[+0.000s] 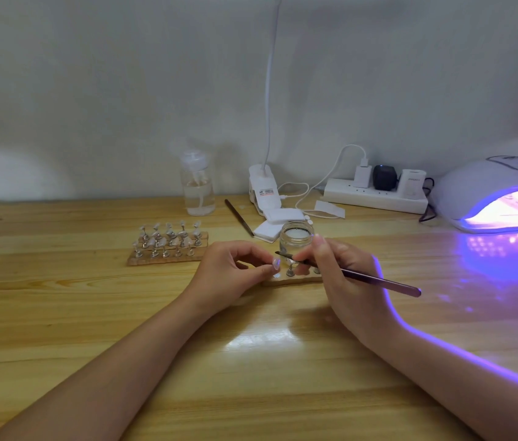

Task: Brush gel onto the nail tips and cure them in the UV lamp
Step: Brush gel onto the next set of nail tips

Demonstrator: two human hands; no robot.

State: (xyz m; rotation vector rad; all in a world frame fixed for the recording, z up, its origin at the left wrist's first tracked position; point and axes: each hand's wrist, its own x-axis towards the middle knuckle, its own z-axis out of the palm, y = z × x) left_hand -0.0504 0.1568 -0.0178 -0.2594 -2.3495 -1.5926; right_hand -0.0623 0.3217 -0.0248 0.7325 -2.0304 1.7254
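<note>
Fingers of the left hand (229, 268) curl inward, thumb and fingertips pinching a small stand that carries a pale, glossy oval nail tip (275, 263), lifted a little above the wooden table (92, 313). Across from it, the right hand (343, 275) grips a slim dark brush with a purple metallic handle (378, 279) like a pen; its fine dark point reaches left and sits right at the nail tip. Under both hands lies a small cork strip (289, 281) with a couple of metal stands on it, partly hidden by the fingers. Just behind the brush hand stands a short clear glass jar (296, 237), open, with whitish gel inside.

To the left, near the left hand, a second cork base (168, 257) holds two rows of metal stands topped with clear nail tips. Further back stands a clear plastic pump bottle (198, 186) half full of liquid, and a second dark brush (238, 216) lies flat beside a stack of white square pads (278, 221). A white clip-on lamp base (264, 189) sits behind the pads, its neck rising up the wall. A white power strip (375, 195) with three plugs lies against the wall. At the far right, well apart from the hands, the white domed UV lamp (480, 186) glows violet, with stands visible inside its mouth and purple light spilling on the tabletop.
</note>
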